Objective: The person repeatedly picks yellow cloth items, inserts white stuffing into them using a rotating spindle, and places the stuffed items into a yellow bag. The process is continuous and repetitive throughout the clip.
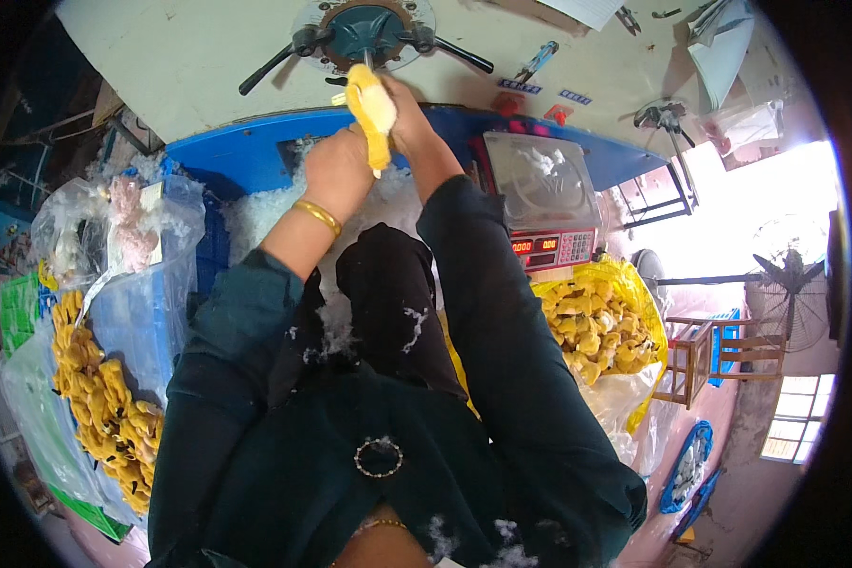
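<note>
Because the yellow plush toy (371, 109) hid most of the fingers behind it, how the fingertips pressed on it could not be made out. Its upper end met the dark metal fitting (358, 30) just beyond the grip; whether the spout went inside could not be seen, and the upper edge of the view cut the fitting off. The left hand (339, 168) was curled closed against the toy's left side, and the right hand (405, 112) was closed on its right side. The toy lay between both hands, its pale belly toward the right one. Past the grip, black levers (464, 55) spread over the counter (199, 57). Right of the grip and nearer the body stood a scale (540, 180); well to its left, a heap of yellow plush pieces (104, 398) was hard to tell apart.
</note>
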`<action>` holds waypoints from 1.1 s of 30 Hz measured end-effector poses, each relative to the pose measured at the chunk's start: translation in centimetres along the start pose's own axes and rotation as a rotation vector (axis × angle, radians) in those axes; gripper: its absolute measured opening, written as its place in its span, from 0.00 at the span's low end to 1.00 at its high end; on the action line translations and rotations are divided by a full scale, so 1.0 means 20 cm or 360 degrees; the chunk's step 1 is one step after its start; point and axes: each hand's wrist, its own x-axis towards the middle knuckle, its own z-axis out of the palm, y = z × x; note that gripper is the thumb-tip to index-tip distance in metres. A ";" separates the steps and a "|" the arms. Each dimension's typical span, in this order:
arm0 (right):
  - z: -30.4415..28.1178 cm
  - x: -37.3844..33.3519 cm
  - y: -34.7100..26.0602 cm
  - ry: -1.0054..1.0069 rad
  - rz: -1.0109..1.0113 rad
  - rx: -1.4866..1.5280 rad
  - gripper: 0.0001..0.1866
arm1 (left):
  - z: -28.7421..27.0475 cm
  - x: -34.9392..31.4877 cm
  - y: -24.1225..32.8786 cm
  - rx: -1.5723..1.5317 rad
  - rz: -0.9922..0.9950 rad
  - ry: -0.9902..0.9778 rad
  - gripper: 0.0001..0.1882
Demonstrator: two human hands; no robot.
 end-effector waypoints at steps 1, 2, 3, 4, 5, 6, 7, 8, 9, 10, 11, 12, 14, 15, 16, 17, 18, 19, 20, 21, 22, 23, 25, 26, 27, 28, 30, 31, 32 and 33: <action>0.01 0.01 0.00 0.0007 -0.0003 0.0007 0.11 | 0.02 0.01 -0.01 -0.0010 -0.0013 0.0022 0.09; 0.02 0.01 -0.01 0.0014 -0.0006 0.0014 0.11 | 0.03 0.00 -0.02 -0.0009 -0.0045 -0.0014 0.09; 0.03 -0.01 0.00 0.0029 0.0006 0.0011 0.12 | 0.02 -0.01 -0.01 -0.0011 -0.0078 -0.0058 0.10; 0.03 -0.05 0.00 0.0056 0.0038 -0.0024 0.12 | 0.01 -0.03 -0.01 -0.0013 -0.0110 -0.0102 0.10; 0.04 -0.09 -0.01 0.0082 0.0071 -0.0058 0.13 | 0.00 -0.06 0.00 -0.0065 -0.0118 -0.0154 0.09; 0.03 -0.13 -0.02 0.0116 0.0100 -0.0098 0.13 | -0.06 -0.10 0.05 -0.0124 -0.0118 -0.0205 0.09; 0.03 -0.17 -0.02 0.0092 0.0050 -0.0283 0.14 | -0.10 -0.14 0.08 -0.0178 -0.0126 -0.0252 0.09; 0.03 -0.22 -0.02 0.0101 0.0122 -0.0124 0.14 | -0.09 -0.18 0.07 -0.0403 0.0004 -0.0135 0.09; 0.06 -0.28 -0.04 0.0105 0.0193 0.0037 0.14 | -0.07 -0.23 0.05 -0.0623 0.0132 -0.0014 0.10; 0.07 -0.30 -0.07 0.0118 0.0250 0.0199 0.14 | -0.11 -0.23 0.08 -0.0844 0.0278 0.0106 0.11; 0.05 -0.29 -0.07 0.0207 0.0265 0.0059 0.15 | -0.19 -0.24 0.09 -0.1168 -0.0173 -0.0475 0.11; 0.06 -0.23 -0.08 0.0194 0.0251 -0.0118 0.14 | -0.21 -0.21 0.07 -0.1517 -0.0397 -0.0546 0.10; 0.04 -0.07 -0.15 0.0204 0.0218 -0.0492 0.14 | -0.20 -0.08 0.05 -0.2241 -0.0837 -0.0693 0.09; 0.04 0.03 -0.10 0.0202 0.0377 0.0011 0.14 | -0.24 -0.01 0.06 -0.2492 -0.0885 -0.0831 0.07; 0.05 0.07 -0.12 0.0227 0.0356 -0.0072 0.14 | -0.22 0.03 0.07 -0.2547 -0.0932 -0.0768 0.07; 0.05 0.10 -0.13 0.0251 0.0335 -0.0153 0.14 | -0.19 0.05 0.08 -0.2601 -0.0978 -0.0705 0.07; 0.04 0.11 -0.12 0.0294 0.0328 -0.0238 0.14 | -0.18 0.05 0.11 -0.2666 -0.1037 -0.0659 0.08; 0.02 0.09 -0.11 0.0259 0.0214 -0.0441 0.14 | -0.18 0.05 0.12 -0.2731 -0.1198 -0.0638 0.10; 0.00 0.08 -0.10 0.0307 0.0190 -0.0487 0.14 | -0.19 0.03 0.13 -0.2743 -0.1206 -0.0701 0.11; 0.01 0.05 -0.08 0.0352 0.0171 -0.0529 0.14 | -0.21 0.01 0.13 -0.2751 -0.1220 -0.0763 0.11; 0.01 -0.01 -0.06 0.0402 0.0164 -0.0568 0.15 | -0.22 -0.03 0.12 -0.2759 -0.1248 -0.0831 0.12; 0.02 -0.07 -0.05 0.0320 0.0110 -0.0357 0.16 | -0.22 -0.07 0.09 -0.2777 -0.1153 -0.0920 0.13; 0.07 -0.20 -0.08 0.0466 0.0236 -0.0265 0.16 | -0.29 -0.14 0.08 -0.2750 -0.1104 -0.1026 0.14; 0.11 -0.27 -0.11 0.0532 0.0296 -0.0217 0.16 | -0.33 -0.16 0.06 -0.2733 -0.1079 -0.1071 0.15; 0.20 -0.33 -0.17 0.0549 0.0328 0.0009 0.16 | -0.33 -0.19 -0.03 -0.2860 -0.1091 -0.1167 0.16; 0.19 -0.30 -0.17 0.0585 0.0280 -0.0002 0.16 | -0.32 -0.16 -0.05 -0.2814 -0.1068 -0.1102 0.16; 0.15 -0.17 -0.15 0.0660 0.0197 -0.0020 0.16 | -0.26 -0.03 -0.10 -0.2720 -0.1036 -0.0979 0.17; 0.12 -0.06 -0.11 0.0674 0.0217 -0.0066 0.15 | -0.20 0.04 -0.16 -0.2750 -0.1017 -0.1063 0.16; 0.10 0.00 -0.08 0.0671 0.0197 -0.0051 0.15 | -0.18 0.07 -0.16 -0.2719 -0.1017 -0.1004 0.15; 0.10 0.03 -0.07 0.0673 0.0188 -0.0036 0.15 | -0.16 0.09 -0.14 -0.2691 -0.1028 -0.0949 0.14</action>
